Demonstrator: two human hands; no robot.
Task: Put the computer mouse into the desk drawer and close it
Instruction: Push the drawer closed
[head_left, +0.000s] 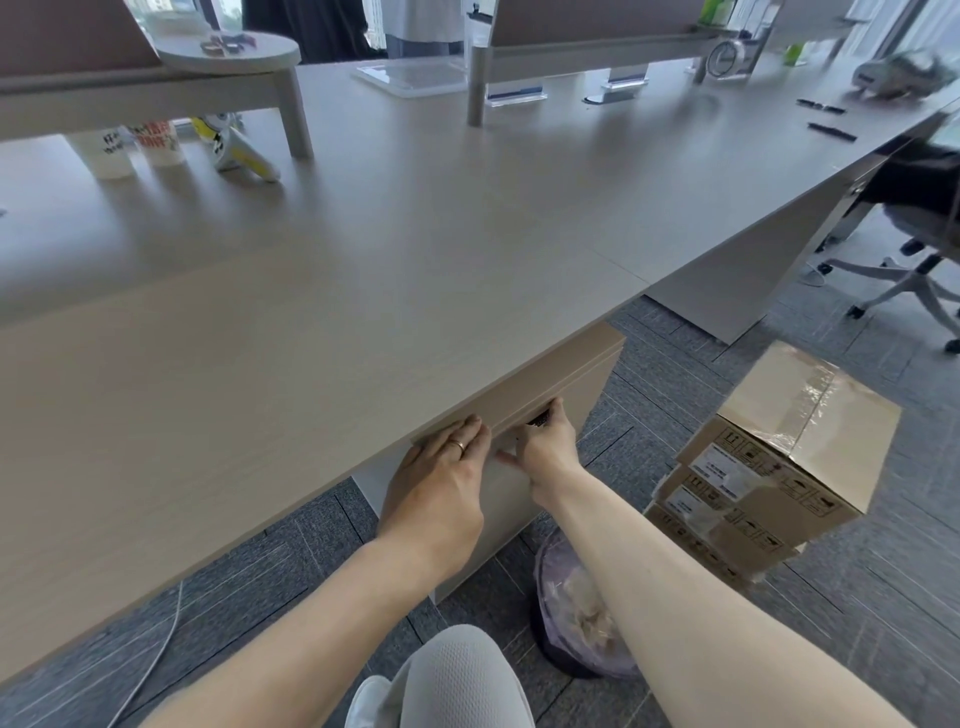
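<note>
The drawer (545, 389) sits under the front edge of the desk (311, 322), at the top of a pedestal unit. The left hand (441, 478) lies flat, fingers together, against the drawer front just below the desk edge; a ring shows on one finger. The right hand (545, 441) is just beside it, touching the same front, with fingers curled onto a small dark item at the drawer's lower edge. Whether that dark item is the mouse or a handle cannot be told. The computer mouse itself is not identifiable in this view.

The drawer front is pale wood-grain laminate matching the desk top. Only a narrow dark gap shows beneath it.

Nearest the camera, a knee in light fabric (457, 675) is below the forearms. A lined waste bin (582, 613) stands on the grey carpet beside the pedestal, under the right forearm. Right of it, cardboard boxes (779, 467) are stacked. A white cable (156, 654) runs over the floor on the left.

Farther back, paper cups (135, 145) stand on the desk under a raised shelf (156, 88). An office chair (914, 249) stands at far right.
</note>
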